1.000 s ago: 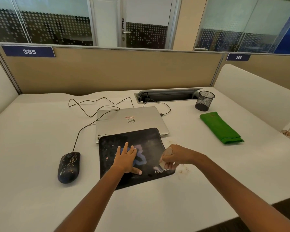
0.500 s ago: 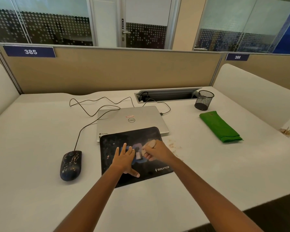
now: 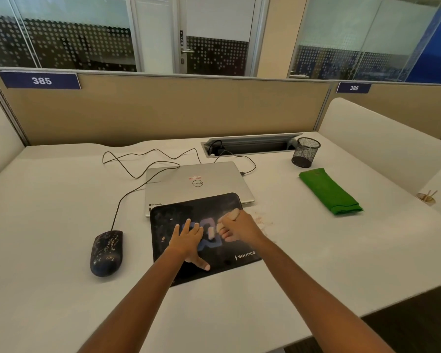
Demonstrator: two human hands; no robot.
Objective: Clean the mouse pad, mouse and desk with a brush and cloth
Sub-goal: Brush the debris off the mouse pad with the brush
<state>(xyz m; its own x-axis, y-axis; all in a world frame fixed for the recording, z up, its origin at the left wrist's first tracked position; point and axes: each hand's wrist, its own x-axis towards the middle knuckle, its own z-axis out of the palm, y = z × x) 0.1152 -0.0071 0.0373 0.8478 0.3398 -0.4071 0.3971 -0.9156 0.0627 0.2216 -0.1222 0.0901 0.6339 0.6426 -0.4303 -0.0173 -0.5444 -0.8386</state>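
A black mouse pad (image 3: 214, 266) with a blue-purple logo lies on the white desk (image 3: 49, 212), its far edge overlapping a shut laptop. My left hand (image 3: 187, 238) presses flat on the pad's left half, fingers spread. My right hand (image 3: 236, 226) grips a small pale brush (image 3: 233, 214) over the pad's upper right part; the bristles are hidden by my fingers. A dark wired mouse (image 3: 107, 253), speckled with light crumbs, sits left of the pad. A folded green cloth (image 3: 330, 191) lies at the right of the desk.
The silver laptop (image 3: 196, 183) lies shut behind the pad, with cables running to a desk slot (image 3: 250, 146). A black mesh cup (image 3: 305, 152) stands behind the cloth. Pale crumbs (image 3: 261, 219) are scattered just right of the pad. Beige partitions close off the back.
My right hand with the brush moved from the pad's lower right corner up and left to its upper middle. The left hand stayed flat on the pad.
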